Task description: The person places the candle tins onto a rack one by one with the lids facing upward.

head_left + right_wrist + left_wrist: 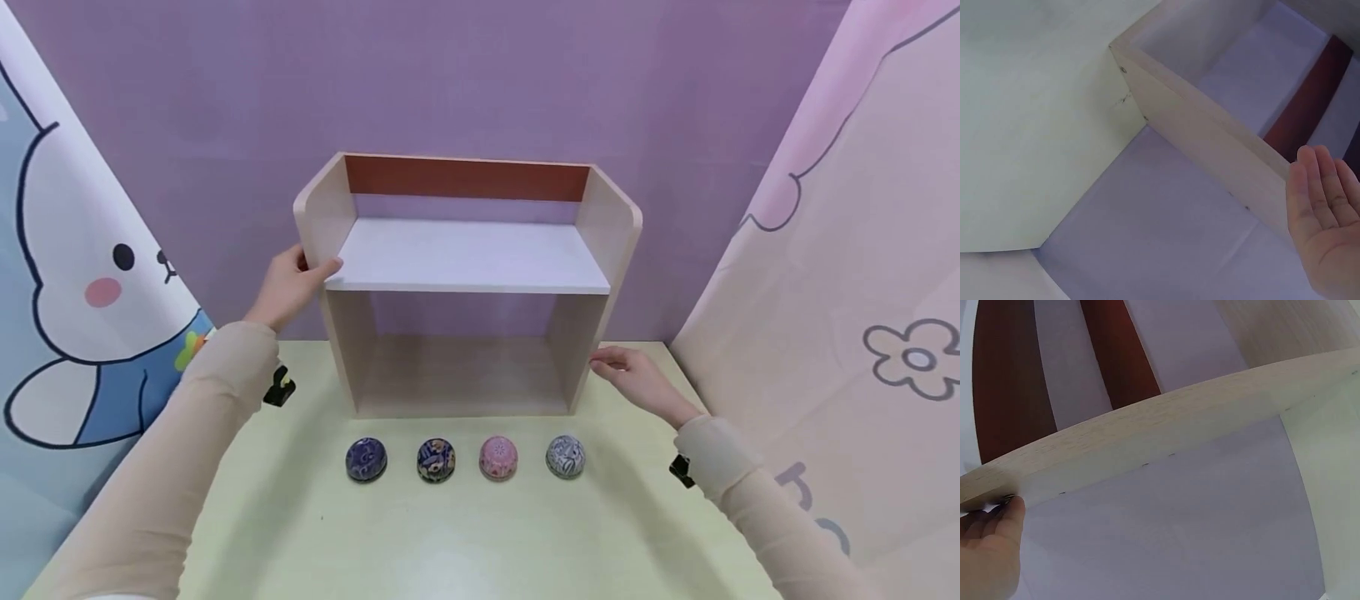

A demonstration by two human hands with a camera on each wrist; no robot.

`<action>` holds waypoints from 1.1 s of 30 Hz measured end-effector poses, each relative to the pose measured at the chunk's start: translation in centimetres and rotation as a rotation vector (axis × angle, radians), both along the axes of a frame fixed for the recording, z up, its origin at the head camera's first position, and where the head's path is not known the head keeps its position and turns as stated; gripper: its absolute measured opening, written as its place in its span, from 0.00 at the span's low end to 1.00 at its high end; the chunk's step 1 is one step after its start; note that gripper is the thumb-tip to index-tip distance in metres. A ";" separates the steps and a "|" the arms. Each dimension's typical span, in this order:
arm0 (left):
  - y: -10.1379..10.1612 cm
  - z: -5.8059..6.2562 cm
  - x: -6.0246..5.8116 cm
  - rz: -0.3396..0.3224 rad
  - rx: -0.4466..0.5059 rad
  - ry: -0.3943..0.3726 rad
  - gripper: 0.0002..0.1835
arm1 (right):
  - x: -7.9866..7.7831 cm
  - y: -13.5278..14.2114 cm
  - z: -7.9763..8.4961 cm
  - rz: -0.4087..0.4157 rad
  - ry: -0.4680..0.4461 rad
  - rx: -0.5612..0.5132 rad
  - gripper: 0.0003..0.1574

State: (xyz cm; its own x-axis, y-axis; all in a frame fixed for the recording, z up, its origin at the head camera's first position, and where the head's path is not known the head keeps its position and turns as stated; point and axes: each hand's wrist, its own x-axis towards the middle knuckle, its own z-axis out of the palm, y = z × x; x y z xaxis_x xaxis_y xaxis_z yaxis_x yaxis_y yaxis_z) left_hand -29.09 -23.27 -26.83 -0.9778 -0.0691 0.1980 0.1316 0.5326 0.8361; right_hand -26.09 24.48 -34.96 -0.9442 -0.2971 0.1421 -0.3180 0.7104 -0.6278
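A small two-tier shelf unit of pale wood-grain board (472, 275) stands upright at the back of a pale yellow-green tabletop (465, 542), in front of a plain purple backdrop (480, 75). Its two side panels have rounded upper front corners, and a smooth white board forms the middle shelf. A reddish-brown strip (465, 177) crosses the upper back; purple shows through the gaps behind. Small dark marks dot the outer faces of the panels.

The open front faces the wearer. The shelves run left to right and the panels rise vertically; whether width or height is greater cannot be told from this downward angle.

The person's left hand (288, 287) grasps the left side panel, thumb at the front edge and fingers behind it. The right hand (637, 383) is beside the lower right panel, fingers extended and holding nothing; whether the fingertips touch the wood cannot be told.

In a row before the base sit four round patterned tins: dark violet (366, 460), multicoloured on navy (436, 460), pink (498, 457) and black-and-white (566, 457).

Grey letter-like strokes on the pale drape at right (847, 250) are too cut off to read.
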 end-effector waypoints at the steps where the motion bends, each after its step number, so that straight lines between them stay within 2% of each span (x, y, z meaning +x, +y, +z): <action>1: 0.0 0.0 -0.2 0.004 0.002 -0.004 0.37 | 0.0 -0.1 -0.2 0.003 0.000 0.000 0.22; 6: -0.4 -0.5 -0.8 0.001 0.004 -0.011 0.36 | 0.0 -0.8 -0.8 0.011 -0.006 -0.022 0.21; 11: -0.7 -1.2 -1.2 -0.003 0.046 -0.035 0.36 | 0.1 -1.1 -1.5 0.019 -0.079 -0.063 0.24; 16: -0.3 -2.1 -1.5 0.028 0.141 -0.014 0.35 | 0.3 -1.3 -2.2 0.070 -0.099 -0.117 0.25; 21: 0.6 -3.1 -1.4 0.091 0.277 0.035 0.32 | 0.5 -1.7 -3.0 0.112 -0.093 -0.161 0.24; 28: 1.0 -3.5 -1.6 0.126 0.338 0.063 0.30 | 0.8 -1.9 -4.2 0.139 -0.091 -0.146 0.22; 33: 0.8 -3.4 -1.5 0.138 0.345 0.053 0.30 | 1.1 -1.6 -5.1 0.180 -0.083 -0.067 0.23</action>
